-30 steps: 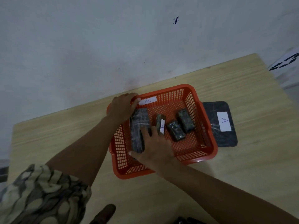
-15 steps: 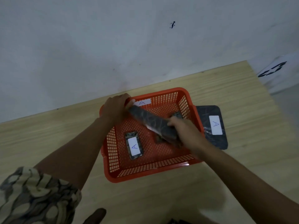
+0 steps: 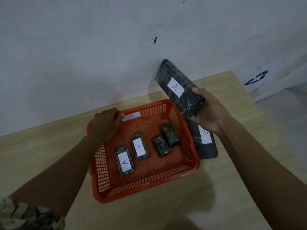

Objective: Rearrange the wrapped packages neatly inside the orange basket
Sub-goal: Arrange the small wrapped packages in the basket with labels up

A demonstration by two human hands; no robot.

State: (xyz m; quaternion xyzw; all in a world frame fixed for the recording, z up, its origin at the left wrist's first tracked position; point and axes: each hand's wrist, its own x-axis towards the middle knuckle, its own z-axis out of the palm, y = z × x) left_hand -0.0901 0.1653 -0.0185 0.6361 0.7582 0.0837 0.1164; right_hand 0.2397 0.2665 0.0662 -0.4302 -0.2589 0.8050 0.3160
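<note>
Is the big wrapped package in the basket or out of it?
Out: the right hand holds the big package above the basket's far corner.

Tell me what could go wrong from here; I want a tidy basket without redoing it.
The long package is held up by one end in the right hand, so it could tip or slip. Lowered flat, it may land on the two unlabelled packs and knock them askew. The left hand grips only the basket at its far rim, so a bump might swing it.
</note>
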